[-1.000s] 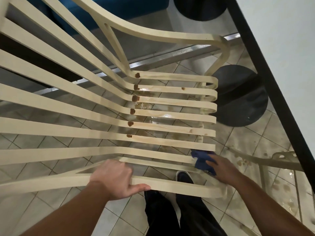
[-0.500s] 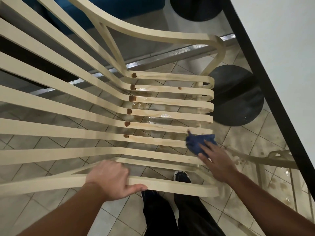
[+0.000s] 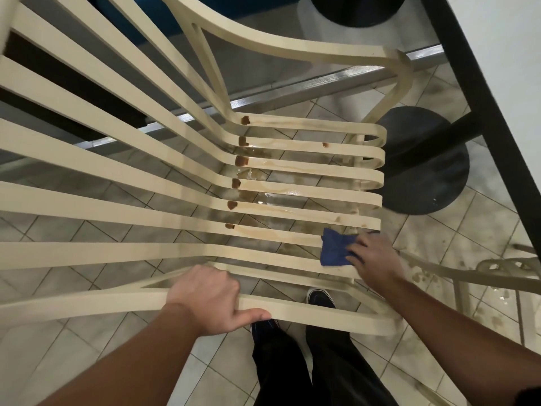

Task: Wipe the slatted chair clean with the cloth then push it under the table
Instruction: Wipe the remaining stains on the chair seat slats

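Chair [image 3: 292, 189] mid-wipe: right hand [image 3: 371, 256] presses cloth [image 3: 335, 249] flat-fingered on front slats; left hand [image 3: 205, 300] grips armrest. Brown spots [image 3: 241, 161] unwiped; next pass must reach them.

Pale square-tiled floor [image 3: 87, 332], grout lines running diagonally. A metal floor strip [image 3: 292, 89] crosses it from left to upper right. 1 round black table base [image 3: 424, 165] sits on the tiles at right; a 2nd dark round base [image 3: 357, 10] shows at the top edge. A wet puddle [image 3: 251, 174] with brown staining lies beneath the slatted chair [image 3: 117, 221], and brown splashes [image 3: 421, 276] dot the tiles at right. 2 dark shoes [image 3: 320, 297] stand at bottom centre.
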Demonstrator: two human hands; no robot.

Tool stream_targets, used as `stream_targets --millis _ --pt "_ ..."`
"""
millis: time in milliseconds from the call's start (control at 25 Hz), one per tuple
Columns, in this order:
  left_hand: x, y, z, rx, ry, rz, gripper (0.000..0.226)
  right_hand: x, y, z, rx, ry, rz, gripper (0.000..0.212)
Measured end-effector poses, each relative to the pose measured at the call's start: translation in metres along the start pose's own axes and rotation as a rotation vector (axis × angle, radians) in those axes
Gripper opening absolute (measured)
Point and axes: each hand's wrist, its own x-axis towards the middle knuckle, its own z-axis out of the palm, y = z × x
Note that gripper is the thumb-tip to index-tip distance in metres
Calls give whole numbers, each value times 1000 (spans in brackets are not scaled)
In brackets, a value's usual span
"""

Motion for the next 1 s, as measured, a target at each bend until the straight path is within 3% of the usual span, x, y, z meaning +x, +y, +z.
stream_targets --millis 80,200,320,440,600,720,840,1000 --pt "0 -1 0 -9 6 7 97 -2 -10 3 28 -132 -138 11" --pt "0 -3 3 -26 33 16 102 9 -21 3 106 -338 -212 16" --pt "0 -3 5 -40 48 24 104 24 -35 -2 4 -486 -253 18" --pt "0 -4 5 -52 51 29 104 28 -42 -13 -69 -601 -135 22" --pt "0 -3 3 -52 24 30 98 30 -33 -32 -175 -802 229 16" --pt "0 -3 2 -50 30 44 98 14 -11 -47 -317 -920 358 17" --pt "0 -4 2 -53 25 55 97 3 8 -64 -80 -870 352 12" --pt "-2 -4 2 -49 15 54 95 13 -5 -62 182 -527 371 18"
